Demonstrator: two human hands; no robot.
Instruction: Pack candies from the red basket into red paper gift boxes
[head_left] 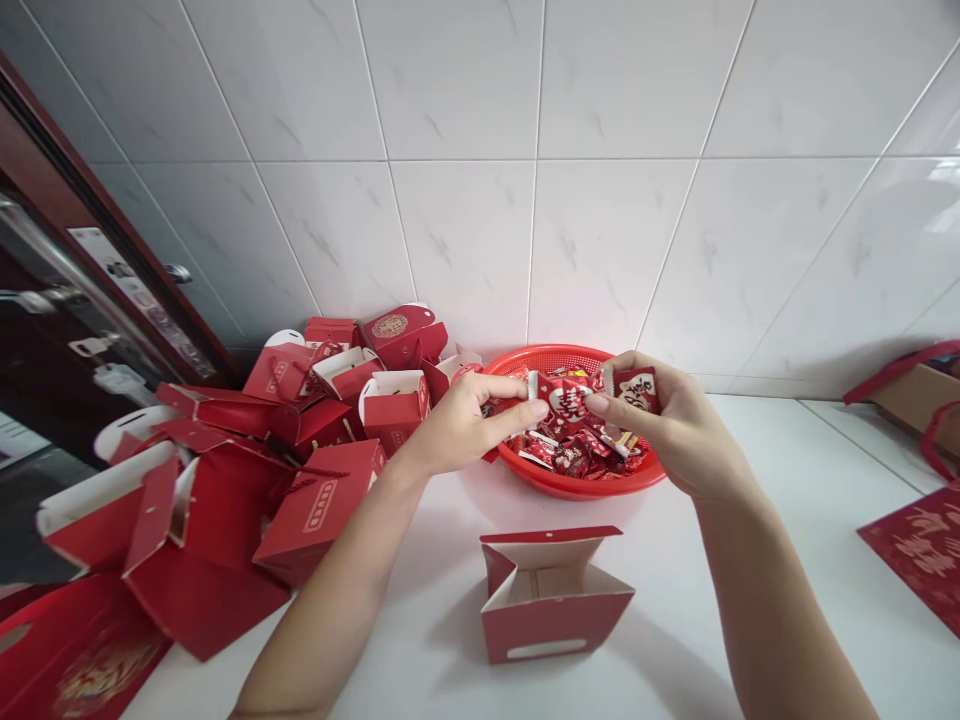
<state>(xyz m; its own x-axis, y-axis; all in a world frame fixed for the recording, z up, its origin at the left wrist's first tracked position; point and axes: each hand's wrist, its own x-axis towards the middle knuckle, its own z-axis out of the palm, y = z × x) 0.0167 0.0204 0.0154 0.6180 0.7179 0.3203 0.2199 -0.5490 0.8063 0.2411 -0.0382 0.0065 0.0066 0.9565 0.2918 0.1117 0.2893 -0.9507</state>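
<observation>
While scanning the desk (795,490) from its left edge, notice red boxes (322,505) heaped loosely toward the wall (465,250), probably to spare room mid-desk. Next, see the left hand (450,425) pinching with its fingers one end of a wrapped candy (568,397). In front, find an open box (555,628) set mouth up near the front edge, seemingly for access from above. Behind, near the back edge, see a basket (581,487) of sweets (574,457) under both hands, presumably to catch any drop. Farther right, see the right hand (686,430) grasping a second candy (639,388) and steadying the first, though hard to judge behind the wrappers. Toward the right edge, notice a printed red card (919,555) lying apart.
</observation>
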